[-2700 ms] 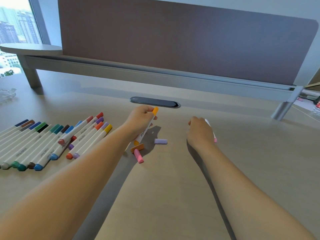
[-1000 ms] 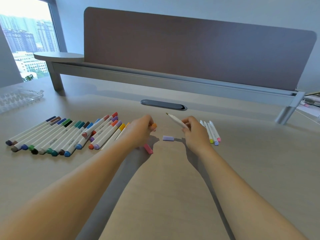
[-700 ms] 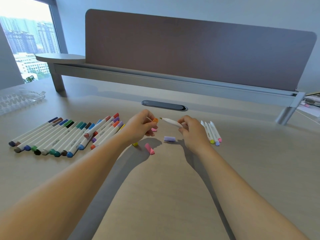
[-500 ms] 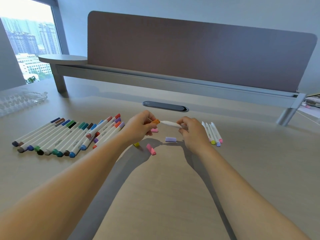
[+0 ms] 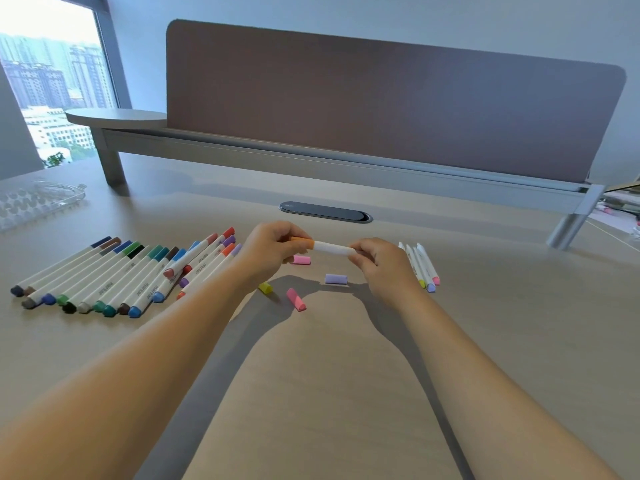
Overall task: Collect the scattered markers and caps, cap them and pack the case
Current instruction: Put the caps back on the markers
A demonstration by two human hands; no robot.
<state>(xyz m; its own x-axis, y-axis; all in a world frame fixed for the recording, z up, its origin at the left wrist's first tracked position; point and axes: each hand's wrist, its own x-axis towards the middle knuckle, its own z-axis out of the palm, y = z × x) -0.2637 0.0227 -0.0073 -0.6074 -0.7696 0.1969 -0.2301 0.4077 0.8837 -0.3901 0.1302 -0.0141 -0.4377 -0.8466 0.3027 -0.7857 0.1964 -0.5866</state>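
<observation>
Above the table (image 5: 346, 393), left hand (image 5: 268, 252) fingers pinch the orange cap (image 5: 302, 242); right hand (image 5: 379, 263) fingers grip the white marker (image 5: 334, 248) between them.

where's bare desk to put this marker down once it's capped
Free: the desk between the forearms, and right of the uncapped markers. Crowded: the capped row at left, and loose caps under the hands.

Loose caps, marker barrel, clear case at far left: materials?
Loose caps, e.g. pink cap: likely matte moulded plastic, opaque with an even colour. Marker barrel: smooth white plastic with a faint sheen. Clear case: transparent rigid plastic, probably; dimpled wells show through.
</observation>
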